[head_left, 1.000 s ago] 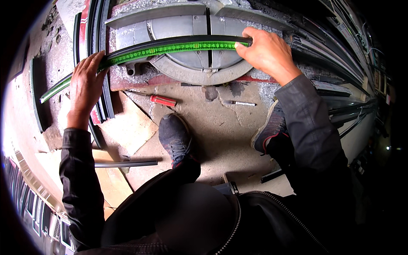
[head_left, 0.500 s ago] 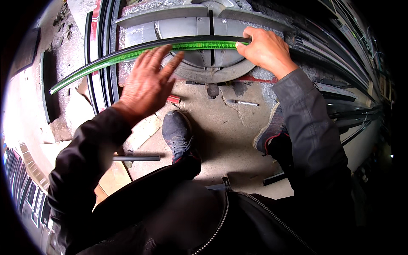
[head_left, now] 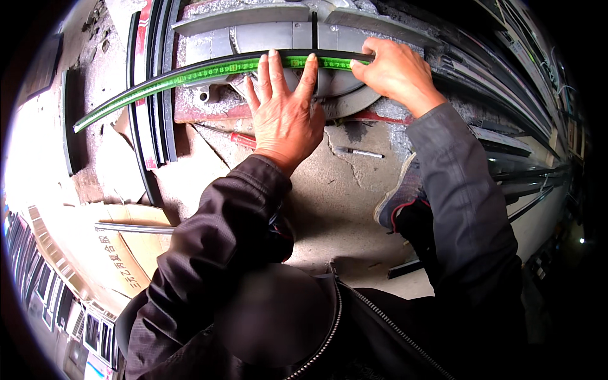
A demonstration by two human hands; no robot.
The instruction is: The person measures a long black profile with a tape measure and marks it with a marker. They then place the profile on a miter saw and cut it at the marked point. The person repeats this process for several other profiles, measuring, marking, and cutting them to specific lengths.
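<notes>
A long dark strip crosses the grey metal saw table, and a green measuring tape runs along its near side. The left ends of both reach out past the table. My left hand is open with fingers spread, its fingertips resting on the tape and strip left of and at the table's slot. At the right, my right hand closes thumb and fingers around the strip and tape. Whatever lies inside that grip is hidden.
Long profiles lie at the left of the saw table, and more bars are bundled at the right. On the floor are a pen, a red-handled tool and a cardboard piece with a short rod.
My left hand has moved right along the tape and now rests its fingertips on it. My right hand has stayed in place, holding the strip and tape.
</notes>
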